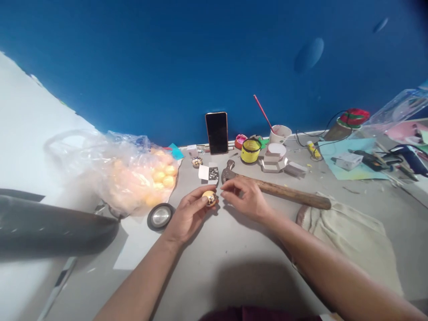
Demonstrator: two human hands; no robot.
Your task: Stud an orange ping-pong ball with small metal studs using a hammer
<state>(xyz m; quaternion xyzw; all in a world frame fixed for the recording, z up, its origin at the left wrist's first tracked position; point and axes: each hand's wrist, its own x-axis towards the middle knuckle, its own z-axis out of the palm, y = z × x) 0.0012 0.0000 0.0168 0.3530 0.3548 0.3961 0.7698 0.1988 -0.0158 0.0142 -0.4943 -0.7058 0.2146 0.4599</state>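
My left hand (192, 208) is closed round a small yellow-orange ball (210, 197) that has shiny metal studs on part of its surface. Just to the right, my right hand (245, 196) has thumb and fingertips drawn together in a pinch; whatever they hold is too small to make out. Beyond both hands lies an open small white box (213, 174) full of shiny metal pieces. Another ball (197, 162), covered in studs, rests behind that box. A hammer (284, 188) with a wooden handle lies behind my right hand and forearm.
On the left are a clear plastic bag (133, 178) of orange balls and a black-rimmed round object (160, 216). A phone (217, 133) leans on the blue wall beside a yellow container (250, 150) and white cup (280, 133). Beige cloth (357, 240) lies right.
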